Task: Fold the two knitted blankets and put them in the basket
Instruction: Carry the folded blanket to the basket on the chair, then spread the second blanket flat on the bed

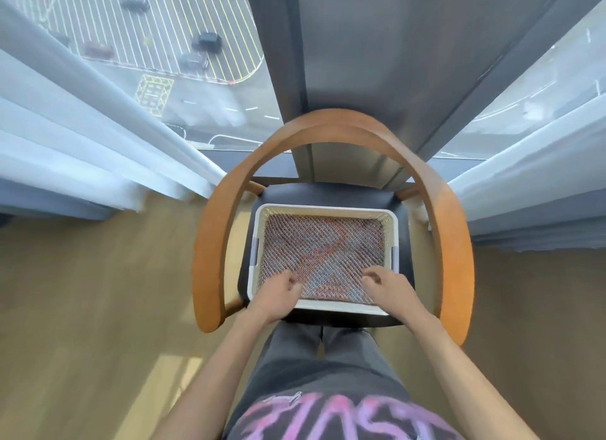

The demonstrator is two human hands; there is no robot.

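pink lettering on dark shirt (328,418), blurred, not readable

My left hand (278,290) and right hand (385,284) are over the near part of the blanket (324,246), which lies in the basket (328,306) stretching ahead of my fingers, the chair seat (328,193) under it and the armrest (210,259) curving round left, right and beyond.
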